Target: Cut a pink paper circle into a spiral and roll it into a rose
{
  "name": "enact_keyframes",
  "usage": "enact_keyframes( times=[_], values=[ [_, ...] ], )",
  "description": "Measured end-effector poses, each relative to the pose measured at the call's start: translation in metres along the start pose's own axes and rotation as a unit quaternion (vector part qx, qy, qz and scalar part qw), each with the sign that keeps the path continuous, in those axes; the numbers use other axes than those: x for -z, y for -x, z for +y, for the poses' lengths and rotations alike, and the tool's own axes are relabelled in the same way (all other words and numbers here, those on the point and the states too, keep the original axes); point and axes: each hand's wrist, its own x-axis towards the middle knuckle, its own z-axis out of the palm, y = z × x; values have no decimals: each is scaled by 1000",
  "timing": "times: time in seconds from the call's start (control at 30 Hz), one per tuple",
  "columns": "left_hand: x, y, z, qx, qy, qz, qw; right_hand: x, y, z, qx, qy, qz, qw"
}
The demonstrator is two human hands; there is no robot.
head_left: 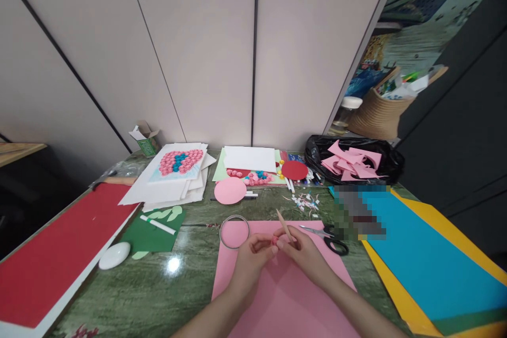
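Above a pink paper sheet (285, 296), my left hand (255, 256) pinches a small pink paper roll (274, 241) that looks like a tiny rose. The fingertips of my right hand (299, 251) touch the same roll. That hand also grips a pale wooden pointed stick (282, 219), its tip pointing up and left. Close to my left hand, a thin metal ring (221, 232) lies partly on the sheet. Scissors (329, 235) with black handles rest to the right of my right hand, blades pointing left.
Behind the sheet are a pink paper disc (230, 190), a red disc (294, 170) and small paper scraps (304, 202). White sheets with a rolled-flower heart (180, 161) stand back left. A black bag (317, 161) holds pink offcuts. Red card (67, 248) and blue card (428, 253) flank me.
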Motion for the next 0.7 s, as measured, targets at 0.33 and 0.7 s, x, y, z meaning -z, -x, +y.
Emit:
enact_keyframes(
  times=[0.33,0.7],
  values=[
    [5,-3,-1,18,-45,6,999,2,2,-2,-2,-5,-36,999],
    [-3,-1,5,-6,-92,54,994,-3,11,-12,-6,40,-17,999]
  ],
)
